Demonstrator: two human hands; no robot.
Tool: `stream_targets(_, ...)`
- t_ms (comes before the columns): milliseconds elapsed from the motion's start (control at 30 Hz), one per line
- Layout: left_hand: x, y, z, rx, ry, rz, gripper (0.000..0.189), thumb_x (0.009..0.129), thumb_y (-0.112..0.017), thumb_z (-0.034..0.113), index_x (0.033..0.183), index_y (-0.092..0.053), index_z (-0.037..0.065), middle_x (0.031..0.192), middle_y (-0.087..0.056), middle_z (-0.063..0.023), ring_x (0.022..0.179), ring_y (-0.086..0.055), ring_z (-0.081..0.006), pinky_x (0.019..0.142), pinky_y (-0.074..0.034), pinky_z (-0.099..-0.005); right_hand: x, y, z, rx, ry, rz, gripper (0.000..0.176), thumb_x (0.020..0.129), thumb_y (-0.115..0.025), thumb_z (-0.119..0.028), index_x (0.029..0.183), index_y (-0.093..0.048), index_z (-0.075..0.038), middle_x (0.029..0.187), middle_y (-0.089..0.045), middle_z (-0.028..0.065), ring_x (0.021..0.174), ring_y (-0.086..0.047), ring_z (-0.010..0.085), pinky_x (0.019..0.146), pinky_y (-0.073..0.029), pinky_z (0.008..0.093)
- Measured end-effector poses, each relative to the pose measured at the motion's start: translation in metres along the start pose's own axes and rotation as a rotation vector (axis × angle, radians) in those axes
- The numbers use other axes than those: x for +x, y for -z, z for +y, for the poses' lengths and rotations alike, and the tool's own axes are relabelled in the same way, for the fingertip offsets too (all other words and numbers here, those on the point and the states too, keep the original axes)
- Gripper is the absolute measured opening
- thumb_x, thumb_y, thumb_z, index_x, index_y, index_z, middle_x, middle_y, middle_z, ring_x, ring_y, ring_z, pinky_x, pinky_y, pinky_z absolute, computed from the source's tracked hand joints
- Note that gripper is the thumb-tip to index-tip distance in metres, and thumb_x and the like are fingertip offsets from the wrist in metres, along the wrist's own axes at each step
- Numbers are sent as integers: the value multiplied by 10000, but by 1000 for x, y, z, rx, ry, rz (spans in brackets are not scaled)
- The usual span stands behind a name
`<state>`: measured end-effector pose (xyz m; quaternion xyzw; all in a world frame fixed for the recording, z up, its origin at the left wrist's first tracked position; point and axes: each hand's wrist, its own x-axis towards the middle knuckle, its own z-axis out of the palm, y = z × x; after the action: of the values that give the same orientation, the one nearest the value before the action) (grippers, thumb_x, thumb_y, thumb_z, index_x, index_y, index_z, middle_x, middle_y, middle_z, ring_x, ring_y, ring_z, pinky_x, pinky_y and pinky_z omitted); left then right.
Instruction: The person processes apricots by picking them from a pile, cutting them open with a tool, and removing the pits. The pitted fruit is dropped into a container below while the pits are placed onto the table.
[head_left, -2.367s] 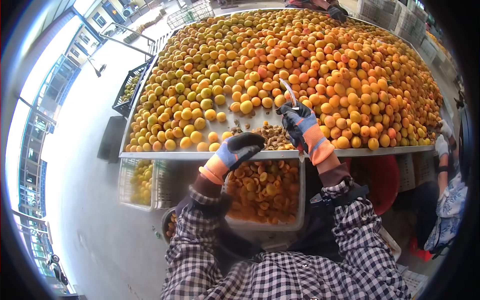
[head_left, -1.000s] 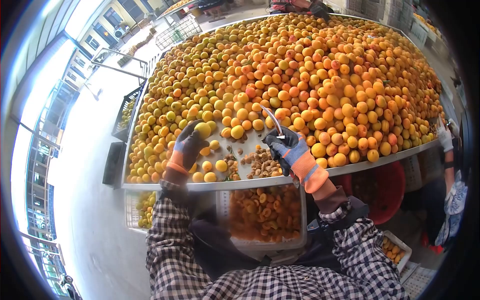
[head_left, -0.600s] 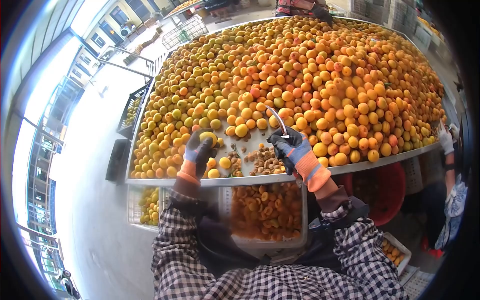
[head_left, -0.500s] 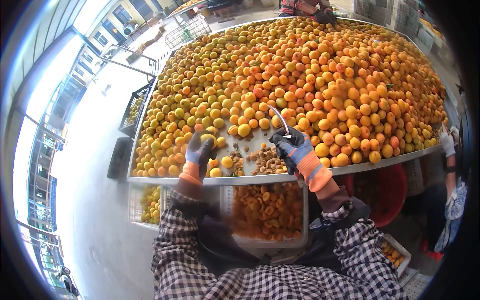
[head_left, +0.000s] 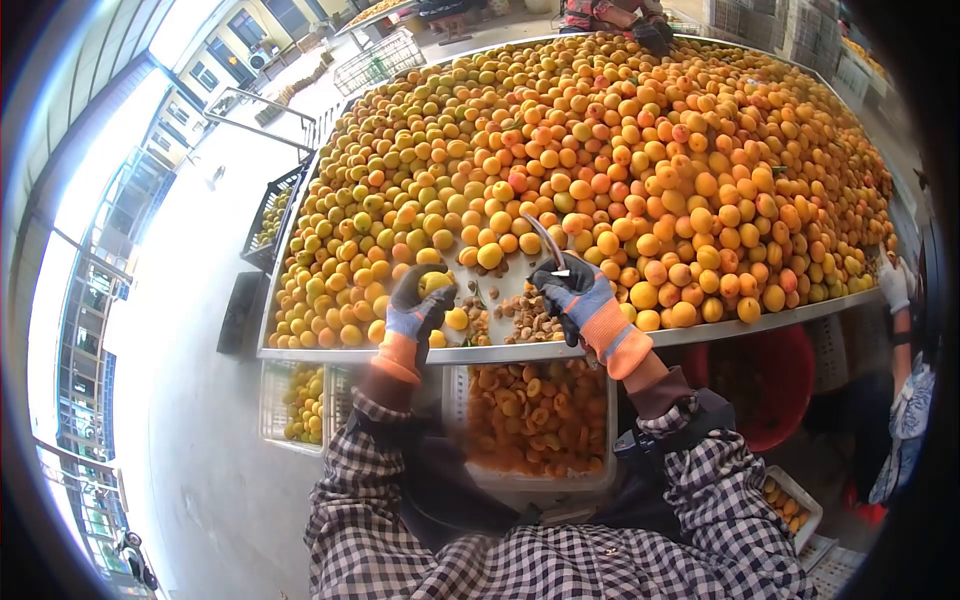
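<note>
Gloved in grey, black and orange, my left hand (head_left: 418,305) is closed around a yellow apricot (head_left: 434,283) just above the table's near edge. My right hand (head_left: 572,297), in a matching glove, grips a small curved knife (head_left: 547,243), its blade pointing up and to the left; the handle is mostly hidden in the fist. Between the hands lies a pile of brown apricot pits (head_left: 530,318) on the metal table (head_left: 495,353). A large heap of apricots (head_left: 600,150) covers the table beyond. Below the edge, a bin (head_left: 612,430) holds split apricots (head_left: 535,420).
A red tub (head_left: 790,385) stands under the table at right, near a co-worker's gloved hand (head_left: 893,283). Another person's dark gloves (head_left: 653,36) are at the far edge. A white crate (head_left: 333,405) of apricots is lower left; a black crate (head_left: 262,250) stands beside the table.
My left hand has moved right and turned, bringing the apricot into view, closer to the knife. My right hand has shifted slightly left with the knife.
</note>
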<state>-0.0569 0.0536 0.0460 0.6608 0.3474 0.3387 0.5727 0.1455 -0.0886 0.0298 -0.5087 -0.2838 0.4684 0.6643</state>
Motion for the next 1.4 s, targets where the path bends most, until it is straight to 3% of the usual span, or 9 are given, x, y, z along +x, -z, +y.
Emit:
stream_targets(200, -10, -51, -8, 403, -386, -5, 398, 735, -793, 72, 1087, -611, 34, 989, -616, -45, 899, -608, -146, 803, -512, -279, -7, -22, 8, -128, 451, -51, 269, 812, -729, -68, 1041, -592, -33, 909, -649, 40, 827, -618, 86, 708, -499, 232)
stream_targets(233, -12, -57, -13, 506, -407, 1, 432, 695, -797, 55, 1085, -613, 36, 962, -625, -66, 919, -618, -179, 829, -505, -296, -13, -20, -3, -417, 510, -49, 284, 801, -743, -113, 1030, -588, -47, 893, -640, 91, 789, -637, 149, 700, -507, 265)
stream_targets(333, -20, -74, -5, 703, -497, 13, 490, 620, -757, 116, 1086, -608, 87, 1019, -630, -143, 949, -597, -350, 816, -498, -401, -11, -16, 2, -692, 461, -38, 279, 802, -725, -180, 1001, -568, -64, 897, -639, 137, 789, -655, 251, 690, -515, 330)
stream_targets(400, -20, -73, -8, 752, -540, 1, 493, 622, -747, 124, 1092, -605, 90, 1018, -627, -146, 944, -594, -355, 808, -496, -409, -9, -14, 8, -1069, 580, -9, 229, 800, -682, -184, 977, -576, -85, 814, -636, 128, 749, -634, 319, 655, -518, 371)
stream_targets(500, -21, -72, -17, 798, -638, -15, 501, 626, -736, 146, 1106, -603, 95, 1009, -620, -143, 932, -588, -361, 785, -491, -422, -10, -14, 11, -1170, 491, -40, 193, 790, -665, -190, 939, -571, -110, 834, -645, 110, 785, -640, 322, 653, -516, 390)
stream_targets(700, -24, -68, -21, 826, -600, -3, 444, 647, -730, 96, 1069, -606, 40, 932, -608, -158, 885, -592, -372, 759, -496, -405, -10, -22, 10, -1099, 536, -26, 229, 763, -695, -199, 929, -567, -106, 832, -632, 107, 791, -633, 319, 665, -509, 392)
stream_targets(1133, -18, -56, -27, 528, -564, -182, 567, 671, -754, 96, 1192, -543, 24, 1049, -612, -179, 967, -597, -364, 831, -493, -383, -6, -25, 12, -878, 511, 20, 190, 750, -700, -179, 833, -572, -66, 749, -615, 146, 724, -620, 346, 618, -493, 395)
stream_targets(1200, -20, -52, -20, 614, -507, -222, 559, 679, -734, 87, 1199, -530, 77, 1093, -595, -176, 1005, -569, -388, 847, -473, -435, -6, -26, 12, -865, 517, 17, 190, 744, -705, -167, 831, -571, -63, 750, -613, 149, 723, -621, 343, 614, -491, 392)
stream_targets(1400, -18, -50, -32, 643, -427, -72, 517, 665, -784, 132, 1135, -578, 71, 973, -639, -158, 913, -619, -356, 790, -505, -408, -4, -27, 19, -849, 628, 33, 217, 727, -730, -137, 861, -584, -48, 737, -612, 135, 688, -615, 327, 608, -495, 376)
